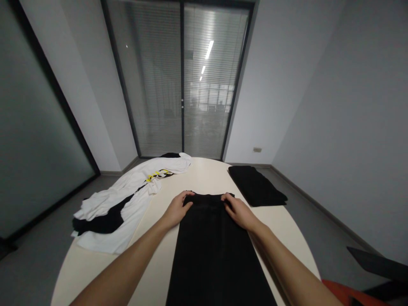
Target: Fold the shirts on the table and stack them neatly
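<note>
A black garment (pixel 216 250) lies in a long, flat strip down the middle of the table, and its near end runs out of view at the bottom. At its far left corner, my left hand (pixel 178 209) pinches the edge between thumb and fingers. My right hand (pixel 239 211) grips the far right corner, fingers curled over the edge. Whether it is a shirt or another kind of clothing, I cannot tell.
A folded black garment (pixel 256 187) rests at the table's right edge. White and black clothes (pixel 127 204), one with a yellow print, are heaped along the left. Beyond the round pale table (pixel 207 176) stand glass doors with blinds (pixel 181 80). A red chair seat (pixel 346 291) shows at lower right.
</note>
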Available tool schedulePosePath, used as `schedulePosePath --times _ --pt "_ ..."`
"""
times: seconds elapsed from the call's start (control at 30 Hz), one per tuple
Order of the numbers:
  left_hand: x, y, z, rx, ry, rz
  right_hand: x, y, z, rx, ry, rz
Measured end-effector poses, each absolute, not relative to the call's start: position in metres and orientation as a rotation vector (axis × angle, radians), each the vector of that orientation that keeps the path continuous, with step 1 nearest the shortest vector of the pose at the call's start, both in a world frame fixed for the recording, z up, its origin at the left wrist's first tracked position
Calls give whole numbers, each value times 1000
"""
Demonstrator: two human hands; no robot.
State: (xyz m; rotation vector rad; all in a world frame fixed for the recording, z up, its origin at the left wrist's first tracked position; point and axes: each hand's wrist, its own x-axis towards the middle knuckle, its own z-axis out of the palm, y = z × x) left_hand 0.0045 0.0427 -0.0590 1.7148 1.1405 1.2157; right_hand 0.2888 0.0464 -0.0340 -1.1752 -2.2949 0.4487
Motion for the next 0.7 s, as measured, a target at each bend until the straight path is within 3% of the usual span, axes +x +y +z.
schedulePosePath --times 0.17,0.47,0.7 --pt "8 48 -56 1687 1207 1372 286 55 -39 -1229 -2081 243" --pt "3 53 -79 1789 1377 1246 292 60 -49 -1633 -1908 117" --pt "0 54 -77 1799 1420 1361 303 63 -56 -1714 -1957 231"
